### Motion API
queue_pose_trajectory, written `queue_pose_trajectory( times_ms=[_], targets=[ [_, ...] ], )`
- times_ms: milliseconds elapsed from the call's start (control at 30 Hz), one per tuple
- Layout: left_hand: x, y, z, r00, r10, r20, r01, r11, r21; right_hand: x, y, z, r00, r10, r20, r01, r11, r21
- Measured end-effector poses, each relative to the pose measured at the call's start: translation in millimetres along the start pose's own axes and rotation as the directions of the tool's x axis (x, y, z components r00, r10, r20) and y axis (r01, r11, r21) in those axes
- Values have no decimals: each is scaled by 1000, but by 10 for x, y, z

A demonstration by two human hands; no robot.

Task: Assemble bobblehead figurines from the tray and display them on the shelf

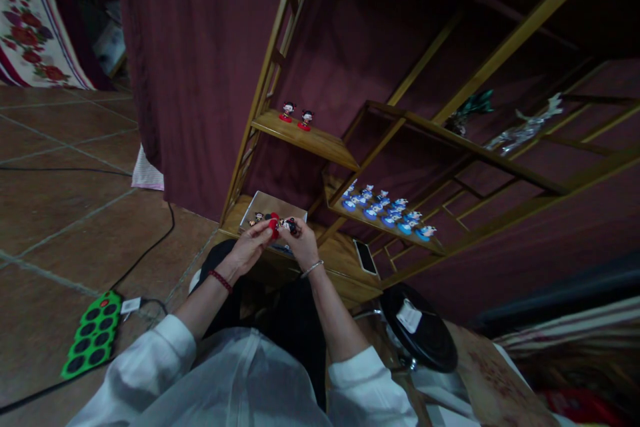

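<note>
Both hands meet in front of an open box (pixel 255 202) on the low wooden shelf. Between them is a small figurine with a red base (pixel 273 225) and a dark head. My left hand (pixel 253 243) pinches the red base. My right hand (pixel 301 245) has its fingers closed round the dark head end. Another small dark-haired figurine (pixel 258 217) shows in the box, just left of the held one. Two red-based figurines (pixel 306 120) stand upright on the small upper shelf. Several blue and white figurines (pixel 383 205) stand in rows on the middle shelf.
A phone (pixel 365 257) lies at the right of the low shelf. Beside my right arm is a black round seat (pixel 419 327) with a white tag. A green power strip (pixel 93 335) and black cables are on the tiled floor at left. Wooden lattice bars (pixel 425 73) rise above the shelves.
</note>
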State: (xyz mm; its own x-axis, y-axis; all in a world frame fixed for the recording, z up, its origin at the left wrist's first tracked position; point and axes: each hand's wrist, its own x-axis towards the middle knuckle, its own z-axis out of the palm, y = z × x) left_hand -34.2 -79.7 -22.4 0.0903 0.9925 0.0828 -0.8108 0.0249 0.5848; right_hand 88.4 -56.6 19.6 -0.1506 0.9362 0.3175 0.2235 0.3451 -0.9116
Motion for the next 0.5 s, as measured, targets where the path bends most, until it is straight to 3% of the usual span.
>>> queue_pose_trajectory(
  times_ms=[500],
  targets=[
    [75,-19,39,998,-33,-52,34,999,29,19,95,-98,998,-63,-31,54,974,-221]
  ],
)
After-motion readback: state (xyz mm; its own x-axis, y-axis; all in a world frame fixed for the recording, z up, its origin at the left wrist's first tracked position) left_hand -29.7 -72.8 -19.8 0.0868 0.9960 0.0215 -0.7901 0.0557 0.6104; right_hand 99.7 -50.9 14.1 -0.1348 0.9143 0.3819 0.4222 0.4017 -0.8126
